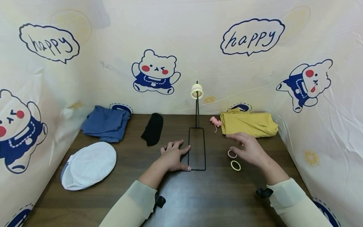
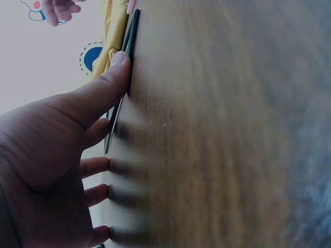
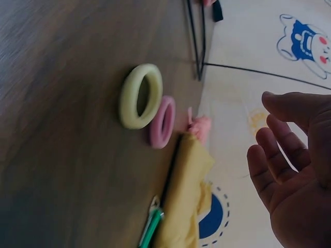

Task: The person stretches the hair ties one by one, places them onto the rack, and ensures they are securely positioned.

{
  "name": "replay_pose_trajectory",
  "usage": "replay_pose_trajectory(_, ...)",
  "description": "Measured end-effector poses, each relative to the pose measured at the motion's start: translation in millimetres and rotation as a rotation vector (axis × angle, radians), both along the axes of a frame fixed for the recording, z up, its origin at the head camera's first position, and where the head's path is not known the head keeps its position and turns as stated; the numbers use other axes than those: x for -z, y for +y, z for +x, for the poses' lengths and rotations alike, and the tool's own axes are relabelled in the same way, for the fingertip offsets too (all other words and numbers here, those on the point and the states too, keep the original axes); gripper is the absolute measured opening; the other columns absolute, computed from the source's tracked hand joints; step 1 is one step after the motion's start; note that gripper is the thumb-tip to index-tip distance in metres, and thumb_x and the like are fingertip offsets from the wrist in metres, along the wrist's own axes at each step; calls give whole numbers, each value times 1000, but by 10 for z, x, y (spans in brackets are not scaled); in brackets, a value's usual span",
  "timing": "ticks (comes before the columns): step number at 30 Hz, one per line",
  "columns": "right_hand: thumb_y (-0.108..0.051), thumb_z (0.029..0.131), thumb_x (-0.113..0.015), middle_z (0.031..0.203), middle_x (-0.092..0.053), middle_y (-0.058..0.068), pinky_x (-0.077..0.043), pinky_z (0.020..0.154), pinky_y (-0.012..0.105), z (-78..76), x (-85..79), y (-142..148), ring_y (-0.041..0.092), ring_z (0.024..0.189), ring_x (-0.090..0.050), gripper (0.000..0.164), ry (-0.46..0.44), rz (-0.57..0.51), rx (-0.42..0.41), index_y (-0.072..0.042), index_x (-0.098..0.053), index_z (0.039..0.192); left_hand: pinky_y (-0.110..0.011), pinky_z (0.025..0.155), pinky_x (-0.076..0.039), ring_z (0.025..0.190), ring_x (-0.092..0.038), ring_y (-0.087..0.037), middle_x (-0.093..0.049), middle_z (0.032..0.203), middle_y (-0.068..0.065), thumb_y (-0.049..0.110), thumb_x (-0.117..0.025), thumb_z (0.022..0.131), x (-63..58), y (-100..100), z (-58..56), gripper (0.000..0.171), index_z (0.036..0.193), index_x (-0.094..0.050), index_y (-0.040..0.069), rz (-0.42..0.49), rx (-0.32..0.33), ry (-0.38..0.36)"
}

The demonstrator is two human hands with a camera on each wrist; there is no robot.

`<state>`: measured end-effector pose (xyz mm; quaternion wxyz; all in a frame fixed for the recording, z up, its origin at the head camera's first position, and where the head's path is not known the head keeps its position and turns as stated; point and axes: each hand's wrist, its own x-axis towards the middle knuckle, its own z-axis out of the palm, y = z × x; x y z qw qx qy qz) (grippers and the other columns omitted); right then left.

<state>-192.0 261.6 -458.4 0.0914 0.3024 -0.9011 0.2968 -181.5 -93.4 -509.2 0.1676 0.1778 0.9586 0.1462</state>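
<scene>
A black wire stand [image 1: 204, 148] has its rectangular base on the table and a raised arm, on which several pale yellow and pinkish rings [image 1: 197, 90] hang. My left hand [image 1: 172, 157] rests beside the base with fingers spread; its thumb and index finger touch the base's left side. Over the table to the right hovers my right hand [image 1: 249, 149], fingers loosely bent and holding nothing in the right wrist view. Below it lie a pink ring [image 3: 163, 122] and a pale yellow ring [image 3: 140, 96], close together and flat on the table.
Along the back are folded blue cloth [image 1: 106, 123], a black sock [image 1: 153, 129], a pink yarn bundle [image 1: 215, 121] and folded yellow cloth [image 1: 248, 123]. A white cap [image 1: 89, 165] lies at left. A green object [image 3: 151, 227] shows near the yellow cloth.
</scene>
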Motion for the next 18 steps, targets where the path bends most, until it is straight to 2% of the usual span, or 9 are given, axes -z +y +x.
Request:
replay_pose_trajectory(3, 3, 82, -82, 117, -73, 11, -53, 75, 45, -2, 51, 62, 25, 93, -65, 49, -37, 29, 12, -8, -72, 128, -70, 108, -21, 152, -17, -42, -17, 172, -5, 71, -78, 77, 4, -3, 1, 100, 162, -34, 40, 1, 2, -1)
replay_pose_trajectory(6, 4, 83, -82, 118, -73, 11, -55, 80, 46, 1, 94, 116, 29, 100, -67, 48, -84, 60, 27, -8, -72, 129, -70, 108, -21, 152, -16, -42, -17, 172, -5, 71, -78, 77, 6, -7, 0, 100, 162, -33, 41, 1, 4, -3)
replay_pose_trajectory(12, 5, 83, -81, 125, -72, 10, -52, 95, 56, -8, 184, 200, 35, 116, -66, 51, -234, 109, 54, -6, -70, 131, -70, 108, -21, 152, -16, -41, -16, 173, -4, 72, -78, 77, 25, -11, -12, 101, 162, -32, 42, -8, -1, 0)
replay_pose_trajectory(15, 3, 83, -82, 128, -71, 10, -49, 99, 57, -24, 231, 228, 35, 121, -64, 53, -304, 141, 63, -6, -69, 134, -70, 108, -21, 152, -16, -41, -15, 173, -4, 72, -78, 77, 35, -10, -17, 101, 162, -31, 42, -12, 1, -2)
replay_pose_trajectory(18, 1, 84, -82, 130, -70, 10, -47, 103, 57, -52, 273, 244, 35, 125, -62, 54, -335, 181, 64, -7, -68, 135, -70, 108, -21, 152, -16, -41, -15, 173, -4, 72, -78, 77, 35, -11, -18, 101, 162, -32, 42, -7, 4, -3)
